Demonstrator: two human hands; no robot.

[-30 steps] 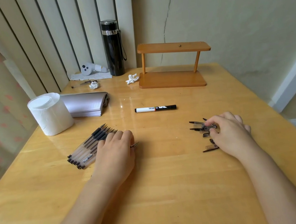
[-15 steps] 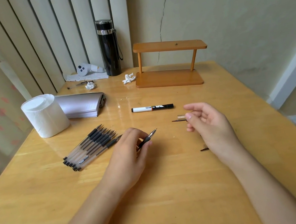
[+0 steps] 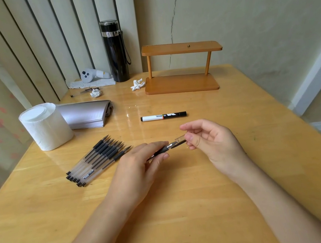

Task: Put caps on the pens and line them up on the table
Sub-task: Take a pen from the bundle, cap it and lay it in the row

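The head view shows a person seated at a wooden table (image 3: 187, 209) with both hands raised just above its middle. The left hand (image 3: 139, 169) is closed around an uncapped pen (image 3: 160, 151), pinching it at the black rubber sleeve with the tip pointing right. The right hand (image 3: 209, 141) is closed on a clear cap (image 3: 180, 139), held between thumb and forefinger with its open mouth turned toward the pen tip; tip and cap mouth meet or nearly meet, and whether the tip is already inside cannot be told. Toward the table's left edge lies a row of uncapped pens (image 3: 97, 160), side by side and touching, tips pointing toward the far right corner. The other caps are not visible, possibly hidden behind the right hand. A black-and-white marker (image 3: 163, 116) lies capped, well apart, toward the far edge. The pen looks light and stiff, with a smooth, probably slippery clear barrel, so the ribbed sleeve is likely the surest place to hold it while the cap is pushed on. The cap looks small, light and thin-walled; it is probably best pinched by its closed end and kept in line with the barrel, as a tilted push could jam it or ink the fingers.
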